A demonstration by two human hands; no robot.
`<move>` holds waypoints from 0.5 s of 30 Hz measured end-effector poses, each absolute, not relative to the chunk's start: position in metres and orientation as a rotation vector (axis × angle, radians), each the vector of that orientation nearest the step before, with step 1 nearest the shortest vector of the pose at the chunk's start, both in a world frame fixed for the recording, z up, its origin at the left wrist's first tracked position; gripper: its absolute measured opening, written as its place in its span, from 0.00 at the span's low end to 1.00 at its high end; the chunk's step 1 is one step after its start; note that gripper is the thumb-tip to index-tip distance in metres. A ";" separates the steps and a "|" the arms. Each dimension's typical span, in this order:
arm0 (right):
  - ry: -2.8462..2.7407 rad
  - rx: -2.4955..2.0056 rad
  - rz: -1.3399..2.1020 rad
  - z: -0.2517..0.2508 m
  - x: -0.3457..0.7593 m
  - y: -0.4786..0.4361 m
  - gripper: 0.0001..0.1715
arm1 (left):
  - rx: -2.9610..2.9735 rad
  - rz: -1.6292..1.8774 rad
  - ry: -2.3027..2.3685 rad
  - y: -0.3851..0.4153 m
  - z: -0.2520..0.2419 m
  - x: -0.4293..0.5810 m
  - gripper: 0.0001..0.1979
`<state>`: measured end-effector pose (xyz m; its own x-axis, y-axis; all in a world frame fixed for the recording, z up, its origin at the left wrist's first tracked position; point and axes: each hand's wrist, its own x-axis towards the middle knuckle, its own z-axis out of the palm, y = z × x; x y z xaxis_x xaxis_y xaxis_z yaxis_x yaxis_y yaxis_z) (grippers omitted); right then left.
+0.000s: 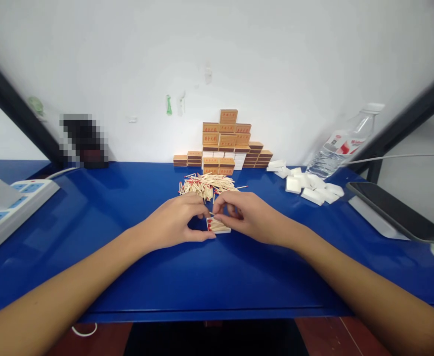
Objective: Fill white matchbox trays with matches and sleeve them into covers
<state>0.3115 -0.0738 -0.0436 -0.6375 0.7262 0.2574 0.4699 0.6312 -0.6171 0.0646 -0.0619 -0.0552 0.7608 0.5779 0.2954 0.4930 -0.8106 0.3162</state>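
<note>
A small white matchbox tray [222, 231] lies on the blue table in front of me, with several red-headed matchsticks [219, 225] side by side in it. My left hand [182, 220] has its thumb and fingers closed about the tray's left end. Over the tray's back edge, my right hand [248, 215] is pinched, and a pale matchstick [212, 213] shows at its fingertips. Right behind both hands spreads a loose pile of matchsticks [209, 185], their heads pointing various ways.
Orange-brown matchboxes [228, 141] are stacked against the wall. White trays [313, 188] lie in a heap at the right, near a tilted water bottle [343, 141] and a phone [398, 210]. A power strip [17, 207] sits at the left.
</note>
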 end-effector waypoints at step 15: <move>-1.937 -1.091 1.118 -0.051 0.305 -0.067 0.11 | 2.736 0.534 0.932 -0.061 -0.052 0.063 0.17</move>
<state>0.3054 -0.0666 -0.0514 -0.4495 0.8852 0.1198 0.3389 0.2931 -0.8940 0.0627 -0.0608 -0.0520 0.7356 0.6209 0.2710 0.5481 -0.7806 0.3005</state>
